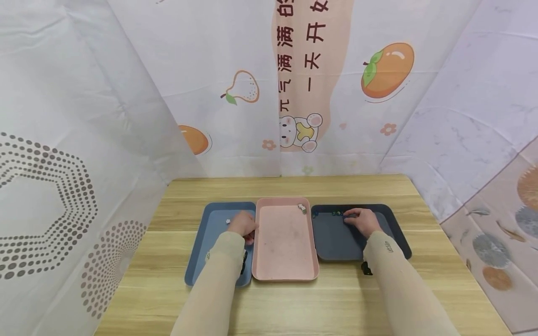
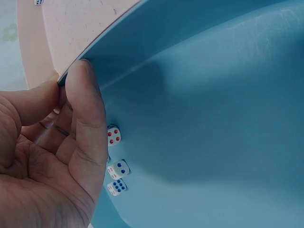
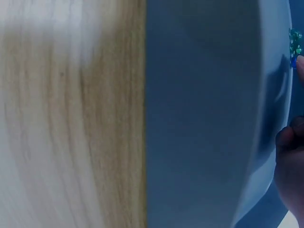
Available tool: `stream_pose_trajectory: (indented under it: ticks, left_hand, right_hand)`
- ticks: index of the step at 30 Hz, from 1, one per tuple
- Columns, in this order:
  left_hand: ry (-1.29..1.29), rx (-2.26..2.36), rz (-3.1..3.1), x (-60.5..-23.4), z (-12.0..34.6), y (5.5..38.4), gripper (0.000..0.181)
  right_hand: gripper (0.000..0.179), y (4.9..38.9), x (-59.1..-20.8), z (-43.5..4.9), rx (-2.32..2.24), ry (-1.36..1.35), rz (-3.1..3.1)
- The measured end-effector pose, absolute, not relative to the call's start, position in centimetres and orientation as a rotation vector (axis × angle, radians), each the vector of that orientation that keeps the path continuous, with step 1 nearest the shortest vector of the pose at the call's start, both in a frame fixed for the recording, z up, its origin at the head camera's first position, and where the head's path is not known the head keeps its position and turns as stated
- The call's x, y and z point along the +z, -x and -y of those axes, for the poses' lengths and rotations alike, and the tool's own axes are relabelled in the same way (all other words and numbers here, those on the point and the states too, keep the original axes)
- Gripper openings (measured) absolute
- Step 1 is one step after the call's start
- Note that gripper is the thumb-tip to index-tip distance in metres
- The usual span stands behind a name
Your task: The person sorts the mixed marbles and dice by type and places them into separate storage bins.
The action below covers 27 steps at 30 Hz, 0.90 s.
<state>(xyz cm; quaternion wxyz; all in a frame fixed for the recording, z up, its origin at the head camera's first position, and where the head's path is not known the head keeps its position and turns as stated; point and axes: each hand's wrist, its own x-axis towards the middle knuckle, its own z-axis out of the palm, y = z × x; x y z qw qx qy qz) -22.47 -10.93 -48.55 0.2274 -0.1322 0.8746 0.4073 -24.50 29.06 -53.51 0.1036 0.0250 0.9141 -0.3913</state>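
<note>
My left hand is at the right side of the blue tray. In the left wrist view its thumb and finger pinch the tray's rim, where it borders the pink tray. White dice with red and blue dots lie on the blue floor beside that hand. My right hand reaches into the dark grey tray, fingers pointing left. One fingertip is right at a small blue piece, near small green pieces by the far wall. Much of this hand lies outside the right wrist view.
White dice sit in the far right corner of the pink tray, with a greenish piece beside them. Another small blue piece lies at the dark tray's far left corner. The three trays stand side by side on a wooden table, with printed cloth behind.
</note>
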Motion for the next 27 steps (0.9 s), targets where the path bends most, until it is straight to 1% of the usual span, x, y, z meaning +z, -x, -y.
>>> stream_pose_trajectory:
  ticks: [6, 17, 27]
  left_hand:
    - [0.357, 1.128, -2.408, -48.55, 10.97, 22.45, 0.026]
    - [0.350, 1.169, -2.391, -48.96, 11.00, 22.61, 0.030]
    - [0.352, 1.188, -2.384, -48.96, 11.22, 22.48, 0.029]
  right_hand:
    - [0.029, 24.46, -53.82, -28.76, -1.139, -0.134, -2.685]
    - [0.028, 24.58, -53.90, -28.76, -1.158, -0.135, -2.687]
    - [0.030, 24.63, -54.19, -28.79, -1.159, -0.147, -2.699]
